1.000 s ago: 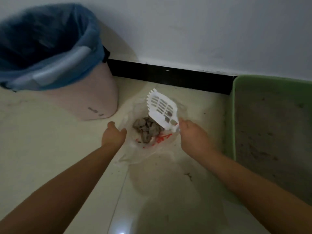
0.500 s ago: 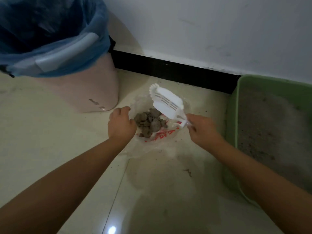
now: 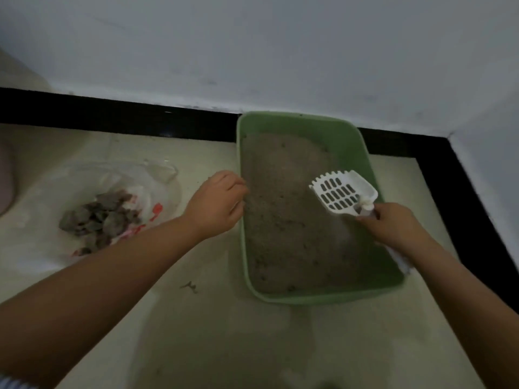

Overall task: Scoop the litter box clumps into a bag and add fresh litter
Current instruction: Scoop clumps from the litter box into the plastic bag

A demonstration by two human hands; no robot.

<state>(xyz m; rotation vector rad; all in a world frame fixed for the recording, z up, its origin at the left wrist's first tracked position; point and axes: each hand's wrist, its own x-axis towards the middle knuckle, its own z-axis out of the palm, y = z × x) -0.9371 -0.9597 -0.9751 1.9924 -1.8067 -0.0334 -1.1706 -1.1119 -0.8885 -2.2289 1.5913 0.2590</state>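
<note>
Now that the scoop (image 3: 344, 195) has left the bag (image 3: 157, 183) and come across to the litter box (image 3: 362, 153), I read the last load as dumped and the next pass as about to begin. Half a second ago the scoop was tipped over the bag's mouth with my left hand (image 3: 214, 204) holding the plastic open; now the bag lies by itself on the floor (image 3: 196, 346), well left of the box, with the grey clumps (image 3: 99, 217) heaped inside it. My view has swung right with the move, so the bin has all but dropped out of frame on the left.

My right hand (image 3: 393, 228) grips the scoop's handle, fingers curled round it, and holds the slotted head above the litter (image 3: 286, 220) near the box's right wall. The head looks empty apart from a small dark bit at its neck. I cannot tell whether its front teeth touch the litter yet.

My left hand has let go of the bag and sits at the box's left rim with fingers loosely curled; whether they hold the rim or merely rest on it I cannot tell. The litter looks fairly even, with only small dark flecks, so I judge scooping is nearly done. Fresh litter is not in view.
</note>
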